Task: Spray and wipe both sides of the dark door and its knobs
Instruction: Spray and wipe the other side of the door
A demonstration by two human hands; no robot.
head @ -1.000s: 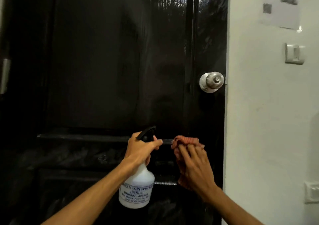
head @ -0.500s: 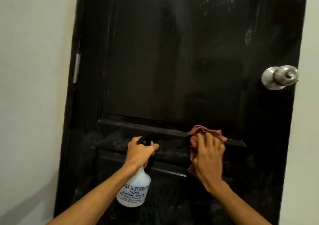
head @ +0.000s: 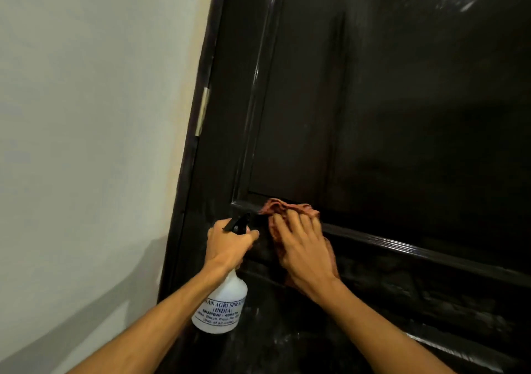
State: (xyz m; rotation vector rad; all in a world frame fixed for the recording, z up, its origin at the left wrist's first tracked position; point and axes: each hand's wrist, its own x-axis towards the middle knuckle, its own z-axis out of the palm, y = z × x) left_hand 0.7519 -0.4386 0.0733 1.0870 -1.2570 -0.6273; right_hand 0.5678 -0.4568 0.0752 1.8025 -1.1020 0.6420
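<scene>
The door (head: 402, 115) is filling the right of the view, glossy, with light glinting near its top. The left hand (head: 227, 244) is grasping the neck of the bottle (head: 221, 307) with fingers clenched round it. Its black nozzle (head: 238, 224) is pointing at the door, and its white body is hanging just in front of the door's lower left. The right hand (head: 304, 256) is lying flat with fingers spread, pressing the cloth (head: 283, 208) against the door's rail (head: 402, 247) at the panel's bottom-left corner — pressing, not gripping. A hinge (head: 202, 112) is showing on the door's left edge, and a wall (head: 86, 115) is running left of the door.
</scene>
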